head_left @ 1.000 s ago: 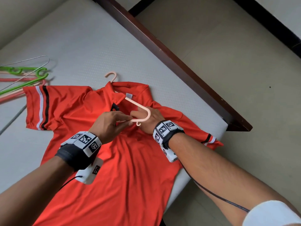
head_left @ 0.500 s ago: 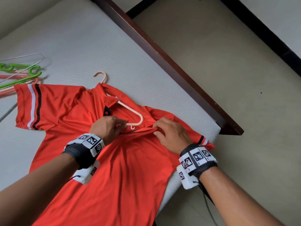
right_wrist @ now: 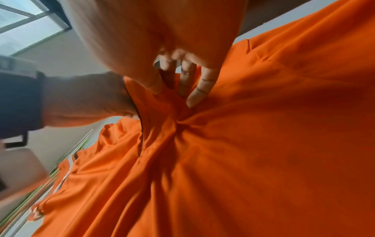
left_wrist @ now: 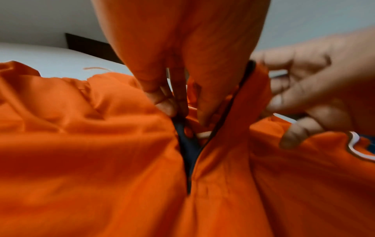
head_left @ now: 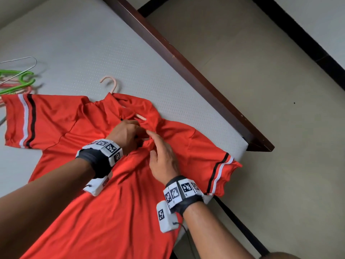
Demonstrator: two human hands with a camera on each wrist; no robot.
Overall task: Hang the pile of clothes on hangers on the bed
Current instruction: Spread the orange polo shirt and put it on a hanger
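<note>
An orange-red polo shirt with striped sleeves lies face up on the white mattress. A pink hanger is inside it: the hook sticks out above the collar and a short piece of one arm shows in the neck opening. My left hand pinches the left edge of the dark-lined placket. My right hand pinches the bunched cloth on the placket's other side, seen close in the right wrist view. The hanger's other arm is hidden under the cloth.
Several spare hangers, green, pink and wire, lie at the mattress's left edge beside the shirt's sleeve. The dark wooden bed frame runs diagonally on the right, with bare floor beyond. The shirt's right sleeve hangs over the mattress corner.
The hanger arm that lay exposed over the chest is now under the shirt's shoulder. My right hand came out of the neck opening and joined the left at the placket.
</note>
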